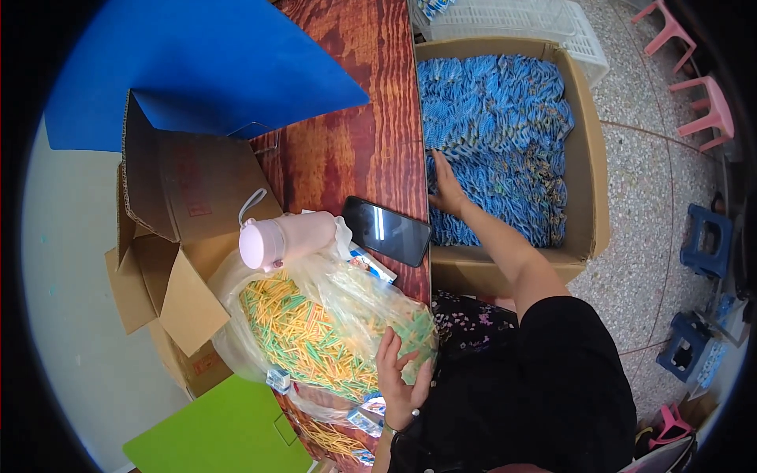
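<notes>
Where the wooden table (339,150) stands: the landmark is given; bag, bottle and phone are borne on it.
Carton: beside the table's picture-right edge, a cardboard carton (587,165) is packed with overlapping rows of thin blue packets (497,110).
Stick bag: at the table's body-side end, a clear plastic bag (236,347) is spread, with yellow and green sticks (303,327) heaped inside.
Bottle: on the table, beyond the sticks, a pink bottle (300,239) is placed.
Phone: near the table's carton-side edge, a black phone (386,230) is laid.
Left hand: above the table's edge, by the bag, the left hand (402,382) is held with fingers parted, nothing gripped.
Right hand: just past the table's edge, the right hand (448,189) is laid at the packets, fingers extended; its palm is hidden.
Packets: handling or straightening seems in hand; flat, light finger pressure would be called for, the rows being kept undisturbed.
</notes>
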Tool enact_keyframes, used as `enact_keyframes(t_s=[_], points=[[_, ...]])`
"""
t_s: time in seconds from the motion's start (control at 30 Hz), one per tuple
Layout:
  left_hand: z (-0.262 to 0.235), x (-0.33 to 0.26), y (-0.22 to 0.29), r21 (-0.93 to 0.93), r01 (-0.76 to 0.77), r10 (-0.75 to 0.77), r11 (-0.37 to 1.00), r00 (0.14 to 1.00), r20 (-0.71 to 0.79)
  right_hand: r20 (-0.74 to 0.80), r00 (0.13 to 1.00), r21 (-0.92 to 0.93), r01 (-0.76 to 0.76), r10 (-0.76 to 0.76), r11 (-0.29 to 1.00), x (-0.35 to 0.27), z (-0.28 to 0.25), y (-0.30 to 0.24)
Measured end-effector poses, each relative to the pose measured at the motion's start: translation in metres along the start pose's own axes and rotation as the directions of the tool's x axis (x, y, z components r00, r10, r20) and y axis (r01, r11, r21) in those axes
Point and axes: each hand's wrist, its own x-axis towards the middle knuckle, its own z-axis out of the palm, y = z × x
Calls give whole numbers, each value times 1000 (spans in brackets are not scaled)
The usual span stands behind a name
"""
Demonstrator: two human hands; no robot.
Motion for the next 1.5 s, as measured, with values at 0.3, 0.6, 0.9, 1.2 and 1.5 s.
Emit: enact_keyframes(t_s=[0.3, 0.6, 0.9, 1.2, 1.5], points=[[-9, -10, -1, 68, 20, -15, 997, 997, -73, 446, 895, -662, 344, -19, 666, 37, 23, -1], [-17, -28, 11, 52, 32, -26, 998, 993, -116, 426, 875, -632, 469, -229, 617, 40, 0, 27], [-76, -84, -6, 228, 58, 83, 972, 825, -560, 35, 960, -445, 265, -278, 855, -7, -89, -65], [-113, -187, -59, 349, 358, 42, 866, 643, -765, 503, 679, 438, 334, -535, 835, -118, -48, -384], [-61, -227, -96, 315, 366, -127, 875, 804, -581, 913, -124, 177, 979, -388, 104, -251, 98, -388]])
